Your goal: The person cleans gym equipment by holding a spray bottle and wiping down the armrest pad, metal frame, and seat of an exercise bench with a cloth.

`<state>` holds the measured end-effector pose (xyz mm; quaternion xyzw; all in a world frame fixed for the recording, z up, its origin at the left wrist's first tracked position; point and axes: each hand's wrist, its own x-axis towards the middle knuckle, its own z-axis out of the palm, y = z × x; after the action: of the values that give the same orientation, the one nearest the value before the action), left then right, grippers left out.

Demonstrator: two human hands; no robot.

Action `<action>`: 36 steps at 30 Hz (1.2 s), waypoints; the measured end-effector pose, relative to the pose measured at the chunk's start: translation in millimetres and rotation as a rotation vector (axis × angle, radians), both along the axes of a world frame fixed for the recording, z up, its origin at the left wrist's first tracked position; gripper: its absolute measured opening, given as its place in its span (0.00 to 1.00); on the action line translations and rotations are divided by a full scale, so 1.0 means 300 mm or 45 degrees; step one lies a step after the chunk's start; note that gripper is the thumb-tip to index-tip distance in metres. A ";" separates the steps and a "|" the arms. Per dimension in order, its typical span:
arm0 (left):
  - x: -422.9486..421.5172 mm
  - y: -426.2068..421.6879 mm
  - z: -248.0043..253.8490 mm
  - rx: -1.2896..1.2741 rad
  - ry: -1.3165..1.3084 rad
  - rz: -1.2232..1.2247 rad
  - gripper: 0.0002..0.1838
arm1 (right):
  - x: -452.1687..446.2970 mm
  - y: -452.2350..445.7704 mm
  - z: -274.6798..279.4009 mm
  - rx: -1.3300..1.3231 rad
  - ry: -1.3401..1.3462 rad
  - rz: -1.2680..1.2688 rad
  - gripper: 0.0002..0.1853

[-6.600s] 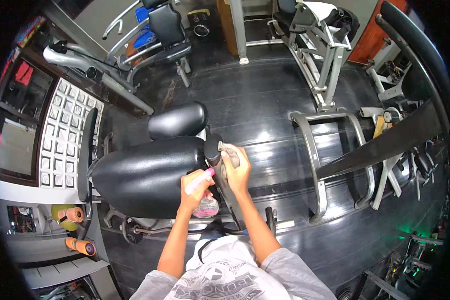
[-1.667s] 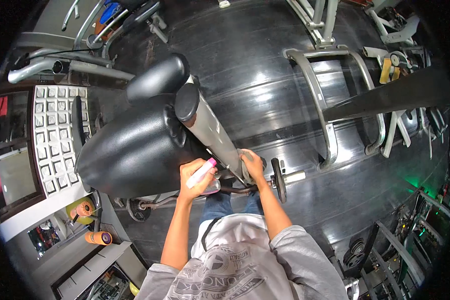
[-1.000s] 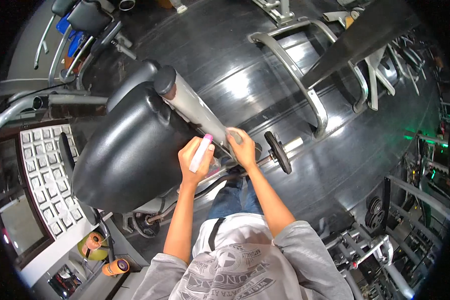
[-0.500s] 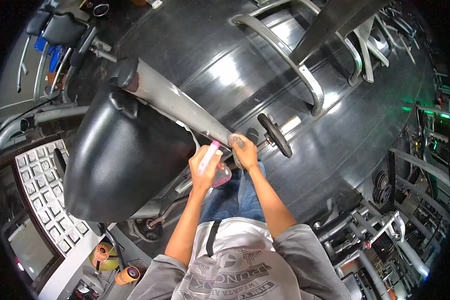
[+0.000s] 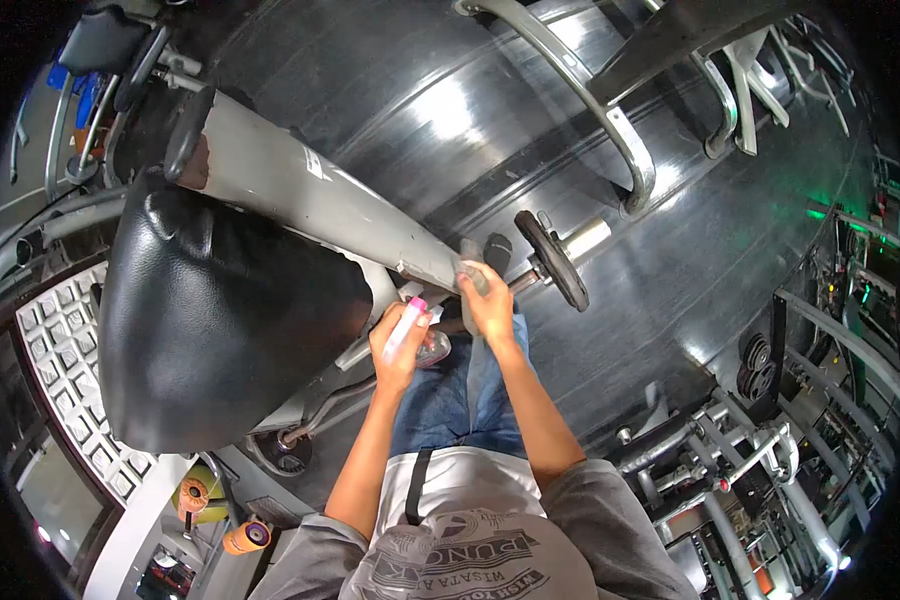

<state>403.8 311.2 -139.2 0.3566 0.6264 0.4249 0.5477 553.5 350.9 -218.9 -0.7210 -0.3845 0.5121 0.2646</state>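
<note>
In the head view my left hand (image 5: 394, 362) is closed around a spray bottle (image 5: 406, 326) with a pink and white top and a clear body. My right hand (image 5: 491, 312) grips a thin greyish cloth (image 5: 476, 375), whose loose end hangs down over my jeans. The cloth is at the near end of a thick grey metal beam (image 5: 315, 190), where the paint looks chipped. Left of my hands, beside the beam, is a large black padded cushion (image 5: 230, 320).
A bar with a black weight plate (image 5: 550, 260) sticks out to the right of my legs. Curved metal frame legs (image 5: 610, 120) stand farther off on the dark floor. Gym machines (image 5: 740, 480) line the right side. Orange rollers (image 5: 247, 537) are at lower left.
The beam and cushion now sit farther left and look larger in view. My left hand with the spray bottle has shifted slightly left and down; my right hand stays at the beam's end.
</note>
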 end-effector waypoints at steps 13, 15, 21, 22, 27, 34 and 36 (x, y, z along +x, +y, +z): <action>0.024 -0.068 -0.063 -0.081 -0.003 0.097 0.14 | -0.025 0.129 0.097 0.310 0.297 0.154 0.12; 0.023 -0.071 -0.061 -0.112 0.005 0.076 0.14 | 0.026 0.076 -0.019 0.240 0.169 0.189 0.12; 0.033 -0.088 -0.083 -0.234 0.057 0.048 0.14 | 0.056 0.176 -0.249 0.069 0.070 0.452 0.14; 0.034 -0.088 -0.088 -0.239 0.048 0.060 0.14 | 0.031 0.223 -0.214 0.090 0.157 0.511 0.14; 0.035 -0.093 -0.109 -0.211 -0.036 0.055 0.10 | -0.027 0.340 0.000 0.243 0.510 0.509 0.14; 0.061 -0.076 -0.120 -0.277 0.038 -0.059 0.15 | 0.092 0.230 -0.252 -0.229 0.091 0.677 0.15; 0.061 -0.075 -0.128 -0.247 0.027 -0.066 0.09 | 0.117 0.241 -0.317 -0.259 0.043 0.739 0.16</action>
<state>422.1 288.6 -177.5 0.3224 0.6608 0.3443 0.5838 588.6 423.2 -313.9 -0.5953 -0.5166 0.6141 0.0401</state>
